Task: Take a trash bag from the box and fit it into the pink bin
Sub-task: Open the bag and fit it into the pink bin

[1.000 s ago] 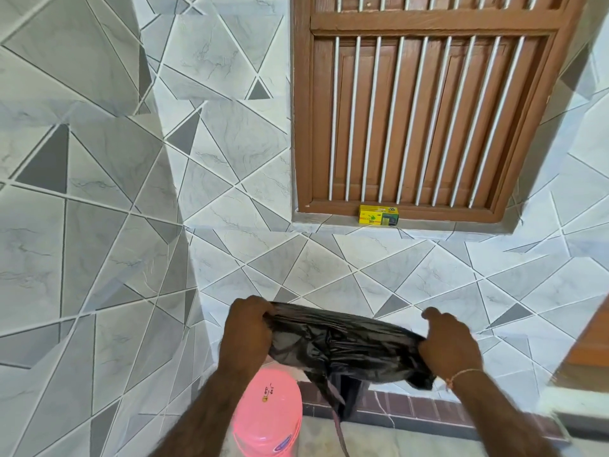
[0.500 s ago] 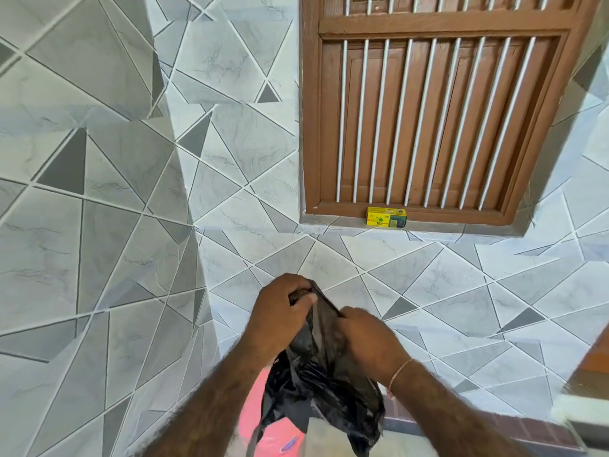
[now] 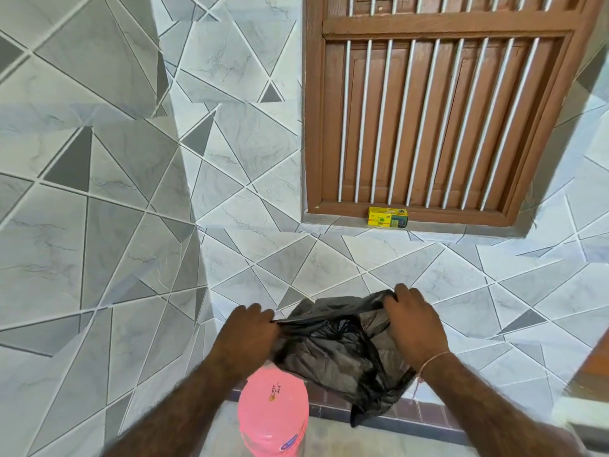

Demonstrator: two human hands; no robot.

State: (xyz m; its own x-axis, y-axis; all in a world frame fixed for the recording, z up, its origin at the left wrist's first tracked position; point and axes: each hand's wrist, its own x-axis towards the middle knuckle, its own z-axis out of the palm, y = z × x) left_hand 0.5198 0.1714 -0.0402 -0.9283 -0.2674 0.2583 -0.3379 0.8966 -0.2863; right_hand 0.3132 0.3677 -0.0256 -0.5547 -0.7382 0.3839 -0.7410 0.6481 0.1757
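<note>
A black trash bag point(image 3: 339, 354) hangs in the air between my hands, its mouth pulled apart. My left hand point(image 3: 247, 334) grips the bag's left edge and my right hand point(image 3: 415, 324) grips its upper right edge. The crumpled lower part of the bag droops to the right of the pink bin point(image 3: 273, 413), which stands on the floor below my left forearm with its lid on. The yellow trash bag box point(image 3: 388, 217) lies on the window sill, well above and beyond my hands.
A grey geometric-tiled wall point(image 3: 131, 192) fills the view, with a corner on the left. A brown wooden barred window point(image 3: 438, 110) sits at upper right. A dark brick skirting strip point(image 3: 428, 410) runs along the floor behind the bin.
My hands were together bunching the bag half a second ago; now they have moved apart and pulled the bag's mouth open.
</note>
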